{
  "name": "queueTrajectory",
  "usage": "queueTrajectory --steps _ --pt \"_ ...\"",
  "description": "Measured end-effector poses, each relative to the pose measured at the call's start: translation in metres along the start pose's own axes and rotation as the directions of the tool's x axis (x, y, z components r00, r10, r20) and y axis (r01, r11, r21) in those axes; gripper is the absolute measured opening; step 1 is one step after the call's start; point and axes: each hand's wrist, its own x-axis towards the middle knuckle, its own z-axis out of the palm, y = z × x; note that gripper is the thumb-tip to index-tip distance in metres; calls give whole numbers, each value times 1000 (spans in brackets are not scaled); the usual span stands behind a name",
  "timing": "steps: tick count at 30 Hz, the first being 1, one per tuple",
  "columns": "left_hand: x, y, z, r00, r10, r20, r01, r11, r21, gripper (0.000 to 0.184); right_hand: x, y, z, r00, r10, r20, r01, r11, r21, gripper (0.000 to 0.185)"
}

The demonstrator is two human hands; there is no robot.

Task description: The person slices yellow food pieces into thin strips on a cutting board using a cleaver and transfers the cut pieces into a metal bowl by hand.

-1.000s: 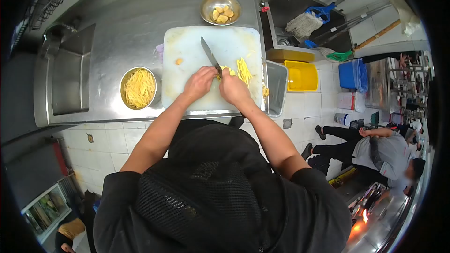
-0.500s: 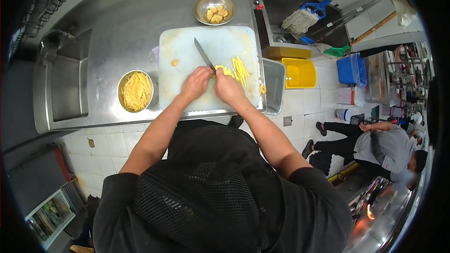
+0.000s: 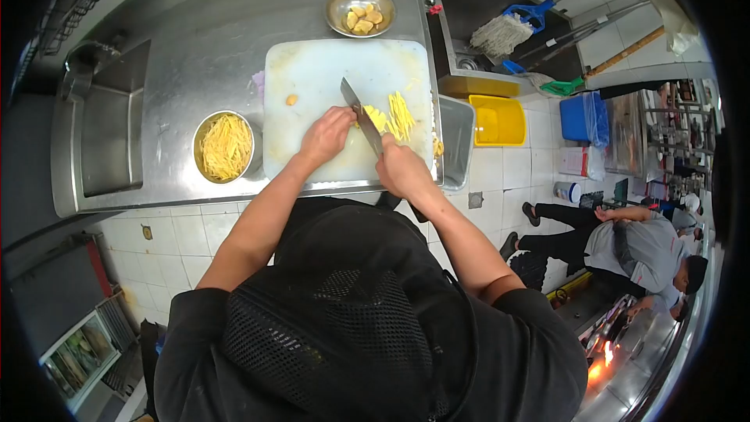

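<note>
On a white cutting board (image 3: 301, 62), my right hand (image 3: 403, 169) grips the handle of a kitchen knife (image 3: 360, 113), its blade pointing up and to the left. My left hand (image 3: 328, 134) is curled beside the blade, fingertips pressed on ginger that they mostly hide. Yellow ginger slices (image 3: 376, 118) lie just right of the blade, and beyond them a bundle of ginger strips (image 3: 401, 116). One small ginger piece (image 3: 292, 99) sits alone on the board's left side.
Left of the board stands a metal container of shredded ginger (image 3: 225, 148); behind it, a steel bowl (image 3: 341, 22) holds ginger chunks. A sink (image 3: 113, 141) is far left. On the right are a grey bin (image 3: 461, 141), a yellow tub (image 3: 500, 121), mops, and another person (image 3: 633, 242) near flames.
My right hand has drawn down and right with the knife, so more of the blade shows between my hands. My left hand stays nearly in place.
</note>
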Motion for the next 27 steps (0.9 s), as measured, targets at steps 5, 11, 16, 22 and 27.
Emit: queueTrajectory --steps 5,11,16,22,27 --pt "-1 -2 1 1000 -9 2 9 1000 1 21 15 1 17 999 -5 -50 7 1000 30 25" --pt "0 1 0 999 -38 14 37 999 15 20 42 -6 35 996 27 -89 -24 999 32 27" --pt "3 0 1 1000 -20 16 20 1000 18 19 49 1 25 995 -12 -100 16 999 36 28" --pt "2 -2 6 999 -54 1 54 998 -42 15 24 25 3 973 -21 -231 59 986 158 28" --pt "7 7 1 979 -178 -99 169 982 -86 14 15 42 0 969 42 -244 15 973 230 27"
